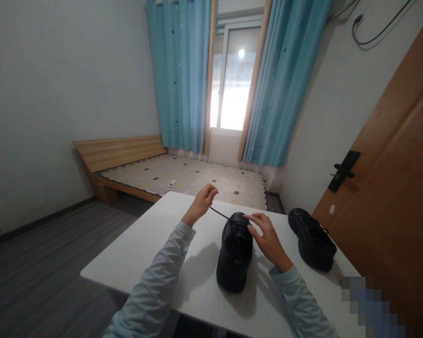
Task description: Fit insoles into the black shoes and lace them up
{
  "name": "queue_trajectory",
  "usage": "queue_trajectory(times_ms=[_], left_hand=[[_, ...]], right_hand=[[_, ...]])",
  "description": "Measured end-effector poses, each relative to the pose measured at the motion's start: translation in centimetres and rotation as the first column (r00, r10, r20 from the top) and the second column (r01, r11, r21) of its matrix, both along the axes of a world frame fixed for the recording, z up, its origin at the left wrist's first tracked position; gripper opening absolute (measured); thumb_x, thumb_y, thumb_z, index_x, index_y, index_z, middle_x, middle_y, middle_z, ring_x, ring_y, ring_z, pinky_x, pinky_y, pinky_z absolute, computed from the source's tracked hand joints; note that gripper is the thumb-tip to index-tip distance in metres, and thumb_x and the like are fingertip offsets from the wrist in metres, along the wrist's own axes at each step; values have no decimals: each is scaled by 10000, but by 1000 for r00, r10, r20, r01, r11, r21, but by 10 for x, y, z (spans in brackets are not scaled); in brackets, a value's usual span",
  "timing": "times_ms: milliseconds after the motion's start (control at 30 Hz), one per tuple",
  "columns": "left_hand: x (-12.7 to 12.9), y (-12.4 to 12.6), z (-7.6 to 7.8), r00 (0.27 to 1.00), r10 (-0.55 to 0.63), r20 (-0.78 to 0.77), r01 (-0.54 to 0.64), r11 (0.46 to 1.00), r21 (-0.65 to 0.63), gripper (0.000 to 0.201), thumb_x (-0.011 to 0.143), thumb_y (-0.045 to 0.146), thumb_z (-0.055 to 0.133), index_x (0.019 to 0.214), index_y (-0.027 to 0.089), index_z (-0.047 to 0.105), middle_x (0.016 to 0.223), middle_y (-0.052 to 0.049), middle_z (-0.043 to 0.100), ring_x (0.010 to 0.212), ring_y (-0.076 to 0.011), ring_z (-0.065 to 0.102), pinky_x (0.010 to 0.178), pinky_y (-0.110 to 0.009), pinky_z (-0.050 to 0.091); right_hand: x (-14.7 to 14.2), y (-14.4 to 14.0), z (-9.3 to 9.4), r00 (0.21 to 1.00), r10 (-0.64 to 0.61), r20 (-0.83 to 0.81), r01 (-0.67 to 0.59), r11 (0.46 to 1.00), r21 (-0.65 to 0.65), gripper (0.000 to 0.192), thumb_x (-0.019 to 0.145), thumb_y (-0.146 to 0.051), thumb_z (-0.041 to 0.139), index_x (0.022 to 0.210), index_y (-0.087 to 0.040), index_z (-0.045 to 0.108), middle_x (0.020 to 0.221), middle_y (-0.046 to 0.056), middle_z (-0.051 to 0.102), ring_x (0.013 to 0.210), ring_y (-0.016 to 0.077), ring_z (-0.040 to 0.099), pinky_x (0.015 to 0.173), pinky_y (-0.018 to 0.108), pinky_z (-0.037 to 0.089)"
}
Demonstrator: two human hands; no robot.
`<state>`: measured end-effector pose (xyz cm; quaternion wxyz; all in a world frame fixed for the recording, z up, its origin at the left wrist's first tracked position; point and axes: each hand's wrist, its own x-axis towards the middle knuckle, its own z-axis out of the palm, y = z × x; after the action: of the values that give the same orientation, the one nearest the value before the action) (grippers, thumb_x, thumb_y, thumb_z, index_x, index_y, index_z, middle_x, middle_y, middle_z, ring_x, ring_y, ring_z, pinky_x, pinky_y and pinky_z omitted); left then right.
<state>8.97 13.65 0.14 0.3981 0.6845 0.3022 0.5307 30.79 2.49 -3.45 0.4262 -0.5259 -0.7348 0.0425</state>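
Note:
A black shoe [232, 270] stands on the white table in front of me, its heel towards me and its toe pointing away. My left hand [205, 198] is raised to the left of the toe, fingers pinched on a black shoelace [219, 213] that runs taut from the shoe's front. Beside the shoe's upper right side is my right hand [264, 232], thumb and fingers apart, the fingertips touching the shoe near its laces. Whether those fingertips hold any lace cannot be made out.
A second black shoe [313, 241] with tied laces sits near the right edge of the white table [134, 256]. Beyond the table is a low bed [193, 176] with a white remote [172, 183] on it. A brown door [384, 155] is at the right.

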Motion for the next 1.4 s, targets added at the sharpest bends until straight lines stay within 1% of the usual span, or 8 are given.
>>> queue_trajectory(times_ms=[167,367,533,733,867,967,1100,1400], left_hand=[[-2,-3,-2,960,22,-279,9,994,109,187,772,316,587,739,137,629,655,10,574,627,-105,498,594,-211,372],[1,-13,-7,872,5,-489,90,981,170,179,796,289,588,834,174,721,774,-30,627,718,-129,566,682,-221,401],[4,-16,-15,863,-32,-504,149,969,195,245,847,162,482,979,177,688,882,-52,627,795,-120,583,745,-214,421],[7,-21,-22,855,-209,-474,262,964,47,198,788,173,583,978,160,634,778,-19,680,730,-113,618,665,-191,443],[8,-21,-27,828,-167,-535,246,966,80,68,753,145,611,792,150,666,753,-9,682,697,-102,603,643,-177,431],[8,-19,-30,811,-139,-568,236,967,99,81,752,141,607,785,161,679,739,-2,665,673,-96,584,641,-180,428],[10,-19,-32,829,-82,-553,218,958,185,71,744,184,634,776,168,696,812,-27,625,688,-103,568,659,-196,437],[12,-22,-31,820,-99,-564,210,968,135,87,707,212,678,777,169,709,715,-16,661,638,-107,566,620,-192,419]], right_hand=[[-15,-6,0,976,71,206,-66,997,-31,312,848,-251,501,1137,-297,612,1077,51,598,1014,233,472,892,421,367],[-17,-7,1,967,97,235,-87,995,-50,308,830,-209,519,1105,-289,633,1013,35,654,971,232,479,869,435,357],[-17,-6,3,970,127,206,-128,992,-10,297,819,-185,519,1064,-280,657,972,42,669,935,225,497,858,432,361],[-18,-5,2,974,146,172,-146,989,-12,284,815,-170,525,1031,-279,673,947,37,666,910,213,509,847,415,374],[-19,-4,2,981,150,126,-149,989,-12,258,830,-186,507,1013,-257,674,938,45,659,912,213,516,844,400,384],[-20,-2,3,994,103,45,-103,995,-5,232,852,-219,478,991,-230,664,923,54,652,916,216,519,835,383,394],[-17,5,5,999,29,-26,-29,999,-21,214,864,-255,466,827,-215,673,901,59,635,914,216,511,834,370,391],[-11,25,4,998,10,69,1,988,-151,201,812,-299,556,752,-205,723,873,64,576,890,206,494,840,368,383]])
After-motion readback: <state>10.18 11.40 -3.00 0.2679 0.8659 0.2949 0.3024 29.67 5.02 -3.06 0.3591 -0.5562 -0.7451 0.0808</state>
